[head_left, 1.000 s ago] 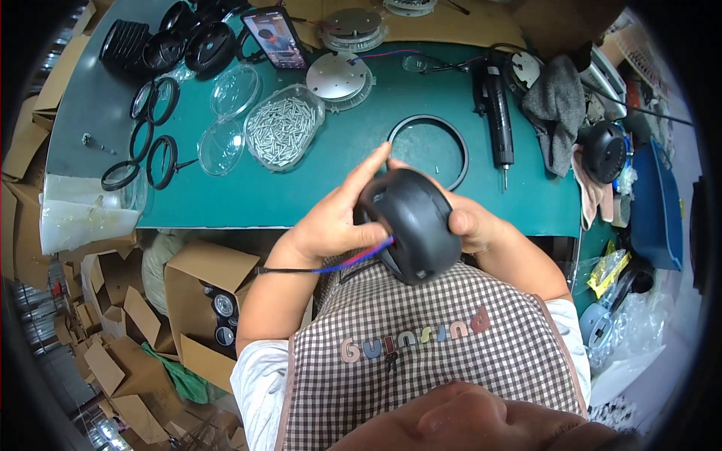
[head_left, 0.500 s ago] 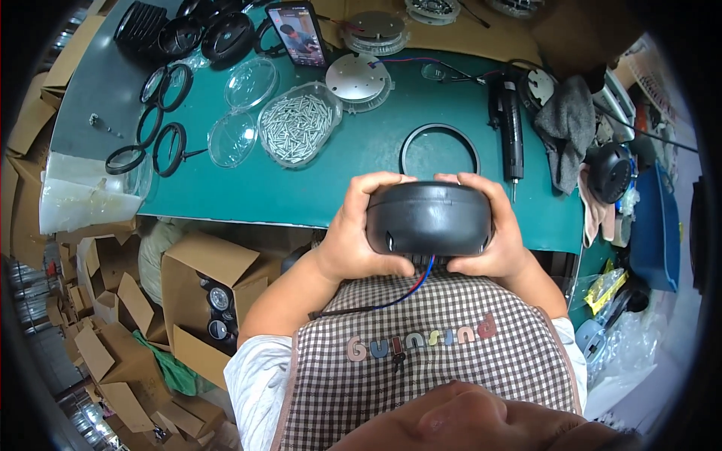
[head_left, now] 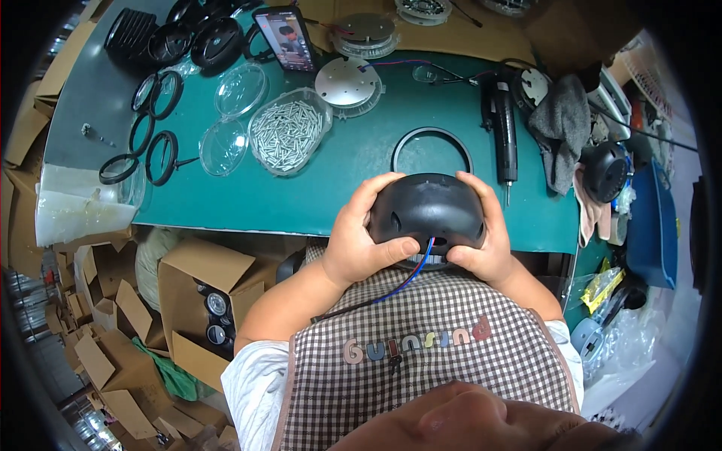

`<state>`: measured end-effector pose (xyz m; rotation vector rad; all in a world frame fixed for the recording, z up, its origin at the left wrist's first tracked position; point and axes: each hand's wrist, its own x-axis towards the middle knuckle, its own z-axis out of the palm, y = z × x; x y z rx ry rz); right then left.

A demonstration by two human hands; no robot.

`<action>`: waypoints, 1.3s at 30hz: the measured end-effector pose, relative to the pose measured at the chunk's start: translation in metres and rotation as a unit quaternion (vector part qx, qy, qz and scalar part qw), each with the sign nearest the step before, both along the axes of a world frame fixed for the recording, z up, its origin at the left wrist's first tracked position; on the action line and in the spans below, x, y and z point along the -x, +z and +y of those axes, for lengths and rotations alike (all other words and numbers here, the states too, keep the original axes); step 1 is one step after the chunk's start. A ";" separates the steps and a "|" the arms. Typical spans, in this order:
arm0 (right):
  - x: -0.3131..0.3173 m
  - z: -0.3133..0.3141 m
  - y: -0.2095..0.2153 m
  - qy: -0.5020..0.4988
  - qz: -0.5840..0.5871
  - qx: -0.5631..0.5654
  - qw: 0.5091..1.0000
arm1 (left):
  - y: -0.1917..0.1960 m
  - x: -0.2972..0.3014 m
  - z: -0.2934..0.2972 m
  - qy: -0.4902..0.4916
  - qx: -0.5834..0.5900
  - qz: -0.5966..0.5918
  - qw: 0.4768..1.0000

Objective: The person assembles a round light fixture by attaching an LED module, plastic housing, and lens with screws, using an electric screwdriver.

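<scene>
Between both hands, above the table's near edge, I hold a round black lamp housing [head_left: 429, 207]. My left hand [head_left: 359, 229] wraps its left side, the thumb resting low on the shell. Around the right side curls my right hand [head_left: 487, 222], its thumb close to a small opening. Red and blue wires [head_left: 418, 276] come out of that opening and run down to a dark cable over my apron. Just beyond the housing, a thin black ring [head_left: 434, 132] lies on the green table mat [head_left: 353, 161]. The housing's far side is hidden.
A clear tub of screws [head_left: 286, 137] stands left of centre, with clear round covers [head_left: 224, 146] beside it. A phone [head_left: 289, 41] is propped behind. An electric screwdriver [head_left: 505, 131] and grey cloth [head_left: 562, 124] lie at right. Black rings [head_left: 160, 158] are at left; open cardboard boxes [head_left: 210, 259] stand below.
The housing has been tilted in my hands, so its wire opening and more of its rounded back now show. My hands have shifted along with it.
</scene>
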<state>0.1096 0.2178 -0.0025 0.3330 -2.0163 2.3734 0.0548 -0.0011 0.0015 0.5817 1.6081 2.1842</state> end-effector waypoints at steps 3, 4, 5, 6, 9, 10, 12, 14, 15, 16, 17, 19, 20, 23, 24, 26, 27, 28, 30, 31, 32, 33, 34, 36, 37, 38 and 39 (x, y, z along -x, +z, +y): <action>-0.004 0.005 -0.004 -0.003 -0.059 0.047 0.997 | -0.006 -0.006 0.004 -0.005 0.026 -0.016 1.000; -0.005 0.006 -0.004 -0.004 -0.064 0.060 0.996 | -0.008 -0.007 0.005 -0.004 0.039 -0.005 0.999; -0.007 0.006 -0.005 -0.004 -0.069 0.073 0.995 | -0.010 -0.008 0.008 -0.006 0.039 -0.006 0.999; -0.008 0.005 -0.005 -0.007 -0.070 0.072 0.995 | -0.011 -0.008 0.012 0.038 0.061 -0.001 0.997; -0.009 -0.001 -0.005 -0.089 -0.126 0.086 0.984 | -0.002 -0.001 0.024 0.091 0.103 0.006 0.990; -0.006 0.000 -0.006 -0.124 -0.117 0.075 0.982 | 0.003 0.006 0.029 0.082 0.111 -0.032 0.990; 0.004 0.001 -0.004 -0.166 -0.102 0.064 0.979 | -0.002 0.018 0.041 0.087 0.100 -0.077 0.988; 0.018 0.001 -0.008 -0.193 -0.121 0.090 0.969 | -0.005 0.030 0.052 0.104 0.100 -0.070 0.987; 0.026 0.000 -0.010 -0.218 -0.139 0.115 0.959 | -0.007 0.036 0.057 0.123 0.099 -0.063 0.985; 0.031 -0.001 -0.013 -0.233 -0.133 0.085 0.960 | -0.017 0.041 0.062 0.150 0.134 -0.031 0.979; 0.035 0.000 -0.018 -0.233 -0.133 0.086 0.960 | -0.022 0.044 0.065 0.151 0.134 -0.031 0.979; 0.042 0.001 -0.030 -0.251 -0.107 0.063 0.960 | -0.027 0.050 0.068 0.176 0.194 0.029 0.964; 0.045 0.001 -0.032 -0.252 -0.093 0.062 0.961 | -0.029 0.054 0.069 0.177 0.196 0.028 0.964; 0.052 0.002 -0.034 -0.243 -0.075 0.068 0.965 | -0.035 0.060 0.070 0.161 0.156 -0.055 0.973; 0.054 0.005 -0.038 -0.230 -0.078 0.078 0.967 | -0.038 0.060 0.071 0.172 0.158 -0.036 0.972; 0.057 0.007 -0.038 -0.231 -0.070 0.051 0.969 | -0.041 0.062 0.072 0.183 0.160 -0.018 0.970; 0.058 0.009 -0.039 -0.233 -0.059 0.025 0.970 | -0.042 0.062 0.072 0.189 0.158 0.014 0.969; 0.059 0.013 -0.044 -0.222 -0.060 0.043 0.972 | -0.043 0.063 0.072 0.194 0.156 0.046 0.967; 0.059 0.013 -0.041 -0.205 -0.038 0.014 0.978 | -0.042 0.064 0.072 0.181 0.141 0.039 0.973; 0.059 0.014 -0.040 -0.187 -0.016 -0.015 0.982 | -0.042 0.064 0.072 0.168 0.125 0.032 0.977; 0.059 0.018 -0.041 -0.189 -0.016 -0.015 0.982 | -0.044 0.065 0.071 0.166 0.124 0.032 0.978; 0.059 0.026 -0.043 -0.178 0.029 -0.122 0.976 | -0.046 0.066 0.068 0.156 0.129 0.061 0.977; 0.060 0.032 -0.044 -0.165 0.074 -0.226 0.957 | -0.047 0.067 0.065 0.147 0.134 0.090 0.976; 0.062 0.035 -0.039 -0.140 0.045 -0.227 0.963 | -0.043 0.068 0.060 0.138 0.152 0.093 0.974; 0.062 0.036 -0.037 -0.115 0.015 -0.227 0.967 | -0.039 0.068 0.059 0.131 0.170 0.095 0.972; 0.059 0.040 -0.038 -0.103 -0.025 -0.209 0.972 | -0.035 0.068 0.060 0.134 0.169 0.095 0.972; 0.058 0.040 -0.031 -0.087 -0.058 -0.190 0.976 | -0.030 0.068 0.059 0.135 0.209 0.131 0.960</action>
